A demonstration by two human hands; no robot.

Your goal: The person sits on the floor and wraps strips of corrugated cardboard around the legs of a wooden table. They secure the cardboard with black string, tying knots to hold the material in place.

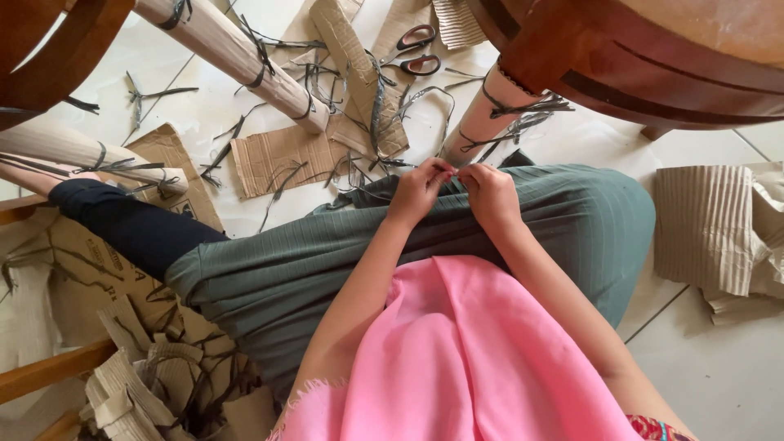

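Two hands, my left hand (418,189) and right hand (488,192), pinch a thin dark strap (447,169); uneven tension may snap it.

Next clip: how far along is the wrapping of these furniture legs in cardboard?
Done: two legs at upper left, long wrapped leg and lower wrapped leg, are covered in cardboard and bound with dark strips. In hand: left hand and right hand pinch a dark strip at the near wrapped leg. Left: loose cardboard pieces, scissors, and whether more legs remain isn't visible.
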